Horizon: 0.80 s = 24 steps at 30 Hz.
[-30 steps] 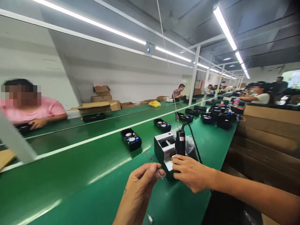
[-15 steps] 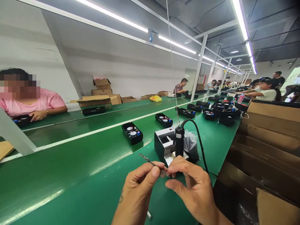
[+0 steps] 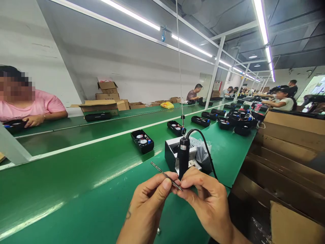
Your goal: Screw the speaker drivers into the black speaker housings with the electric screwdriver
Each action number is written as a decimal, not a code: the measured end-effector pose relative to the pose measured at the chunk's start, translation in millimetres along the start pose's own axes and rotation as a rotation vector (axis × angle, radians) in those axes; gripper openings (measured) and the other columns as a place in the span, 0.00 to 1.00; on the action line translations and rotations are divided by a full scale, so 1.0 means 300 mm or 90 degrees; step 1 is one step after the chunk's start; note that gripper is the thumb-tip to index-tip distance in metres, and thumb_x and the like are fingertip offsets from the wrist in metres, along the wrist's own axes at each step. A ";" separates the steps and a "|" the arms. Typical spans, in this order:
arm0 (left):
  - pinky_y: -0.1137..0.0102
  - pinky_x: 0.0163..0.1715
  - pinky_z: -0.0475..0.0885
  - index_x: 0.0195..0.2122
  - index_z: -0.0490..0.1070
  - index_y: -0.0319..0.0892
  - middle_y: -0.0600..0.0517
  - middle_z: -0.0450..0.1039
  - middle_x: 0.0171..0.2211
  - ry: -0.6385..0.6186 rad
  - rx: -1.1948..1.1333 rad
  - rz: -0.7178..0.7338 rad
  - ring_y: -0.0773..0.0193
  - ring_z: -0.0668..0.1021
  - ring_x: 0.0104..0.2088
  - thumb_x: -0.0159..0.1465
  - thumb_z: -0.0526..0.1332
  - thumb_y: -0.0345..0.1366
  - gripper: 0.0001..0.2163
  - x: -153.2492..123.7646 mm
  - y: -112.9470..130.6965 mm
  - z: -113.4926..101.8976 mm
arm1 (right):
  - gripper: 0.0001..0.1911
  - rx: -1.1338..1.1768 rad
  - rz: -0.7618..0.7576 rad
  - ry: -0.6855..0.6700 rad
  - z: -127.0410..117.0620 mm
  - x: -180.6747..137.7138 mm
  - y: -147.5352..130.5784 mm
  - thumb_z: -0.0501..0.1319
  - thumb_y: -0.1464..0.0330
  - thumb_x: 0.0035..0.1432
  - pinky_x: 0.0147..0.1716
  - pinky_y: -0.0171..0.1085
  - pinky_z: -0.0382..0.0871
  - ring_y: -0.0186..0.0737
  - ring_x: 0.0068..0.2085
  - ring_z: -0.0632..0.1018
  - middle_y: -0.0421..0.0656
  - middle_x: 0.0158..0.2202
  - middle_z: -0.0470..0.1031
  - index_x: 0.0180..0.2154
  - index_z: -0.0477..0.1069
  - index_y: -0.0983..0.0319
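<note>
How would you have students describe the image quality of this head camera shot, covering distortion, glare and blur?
In the head view, wide-angle distortion slants and stretches the ceiling strip light and the green workbench; a pale streak of glare lies along the bench near the lower left; the left hand and right hand look fairly sharp; the far end of the line is too small for detail.

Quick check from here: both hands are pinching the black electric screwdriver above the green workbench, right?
No. In the head view, the left hand and right hand are pinching a slender metal screwdriver bit, not the black electric screwdriver, which is behind them, above the green workbench.
</note>
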<state>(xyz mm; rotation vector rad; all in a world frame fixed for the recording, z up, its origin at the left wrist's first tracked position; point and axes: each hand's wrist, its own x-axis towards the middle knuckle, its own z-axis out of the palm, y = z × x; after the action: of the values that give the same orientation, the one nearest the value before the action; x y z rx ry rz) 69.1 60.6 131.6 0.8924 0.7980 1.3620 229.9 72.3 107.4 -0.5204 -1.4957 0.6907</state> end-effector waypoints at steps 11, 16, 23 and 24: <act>0.60 0.49 0.79 0.39 0.87 0.43 0.46 0.84 0.33 -0.009 -0.002 -0.014 0.54 0.83 0.40 0.55 0.80 0.50 0.18 0.003 -0.003 -0.006 | 0.07 -0.004 -0.009 0.002 0.005 0.010 -0.016 0.74 0.73 0.65 0.36 0.40 0.81 0.41 0.36 0.82 0.40 0.35 0.83 0.41 0.83 0.54; 0.60 0.49 0.79 0.39 0.87 0.43 0.46 0.84 0.34 -0.009 -0.003 -0.007 0.54 0.83 0.40 0.55 0.80 0.50 0.18 -0.002 0.000 -0.005 | 0.07 -0.005 0.000 -0.002 0.005 0.006 -0.016 0.73 0.73 0.66 0.36 0.40 0.81 0.41 0.37 0.82 0.40 0.35 0.82 0.42 0.83 0.53; 0.60 0.50 0.79 0.40 0.87 0.44 0.46 0.84 0.34 -0.026 -0.006 -0.003 0.53 0.83 0.41 0.56 0.80 0.50 0.18 0.001 -0.001 -0.003 | 0.08 -0.012 -0.004 -0.003 0.007 0.001 -0.021 0.73 0.73 0.66 0.36 0.41 0.81 0.41 0.36 0.82 0.40 0.35 0.82 0.42 0.83 0.53; 0.60 0.50 0.79 0.40 0.87 0.44 0.46 0.84 0.34 -0.028 -0.008 -0.007 0.53 0.83 0.41 0.56 0.80 0.50 0.18 0.001 -0.002 -0.004 | 0.08 -0.014 -0.008 0.000 0.008 0.001 -0.022 0.73 0.73 0.66 0.36 0.40 0.81 0.41 0.36 0.82 0.40 0.35 0.82 0.42 0.83 0.53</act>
<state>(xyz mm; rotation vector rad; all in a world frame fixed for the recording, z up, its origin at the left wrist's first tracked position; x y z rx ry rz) 68.3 61.0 130.7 0.9035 0.7593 1.3326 228.1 67.8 112.3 -0.5269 -1.5074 0.6658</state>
